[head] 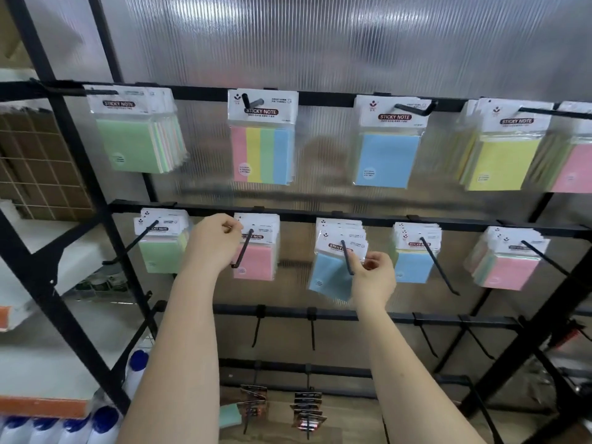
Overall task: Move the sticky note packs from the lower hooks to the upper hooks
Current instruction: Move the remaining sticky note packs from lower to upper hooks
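Sticky note packs hang on two rows of black hooks. On the lower row my left hand (214,243) pinches the top left corner of a pink pack (256,254) on its hook (242,249). My right hand (373,278) pinches the header card of a blue pack (333,277), which hangs tilted on its hook (347,256). Other lower packs are green (161,248), blue (415,257) and pink (509,264). The upper row holds a green stack (137,139), a striped pack (262,149), a blue pack (386,155), a yellow stack (503,158) and a pink pack (573,168).
Bare hooks (312,331) stick out from a third bar below my hands. Lower still, small packets (307,411) hang on further hooks. White bottles with blue caps (105,421) stand at the bottom left, beside white shelves. A ribbed translucent panel backs the rack.
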Action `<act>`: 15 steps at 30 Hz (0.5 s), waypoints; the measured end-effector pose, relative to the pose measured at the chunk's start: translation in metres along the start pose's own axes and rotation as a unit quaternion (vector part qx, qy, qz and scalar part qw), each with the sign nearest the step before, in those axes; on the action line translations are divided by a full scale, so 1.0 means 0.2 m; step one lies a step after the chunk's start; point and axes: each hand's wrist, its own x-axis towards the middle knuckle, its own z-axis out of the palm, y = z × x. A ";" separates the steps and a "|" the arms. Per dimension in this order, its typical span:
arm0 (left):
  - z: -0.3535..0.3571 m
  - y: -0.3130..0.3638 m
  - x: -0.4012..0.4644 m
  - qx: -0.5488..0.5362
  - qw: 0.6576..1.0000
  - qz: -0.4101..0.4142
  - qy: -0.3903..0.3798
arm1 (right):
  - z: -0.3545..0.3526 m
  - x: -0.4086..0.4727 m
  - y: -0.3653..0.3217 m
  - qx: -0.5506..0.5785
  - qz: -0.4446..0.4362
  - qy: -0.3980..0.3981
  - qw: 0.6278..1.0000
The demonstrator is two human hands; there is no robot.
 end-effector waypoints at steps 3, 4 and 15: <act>-0.04 -0.02 0.00 0.015 1.000 0.012 -0.011 | 0.01 -0.05 -0.03 0.009 0.010 0.031 0.999; -0.06 -0.03 0.00 0.016 1.000 0.016 -0.013 | 0.02 -0.06 -0.04 0.010 0.014 0.035 0.999; -0.12 -0.07 -0.01 0.016 0.999 0.023 -0.033 | 0.03 -0.12 -0.05 0.012 0.033 0.014 0.999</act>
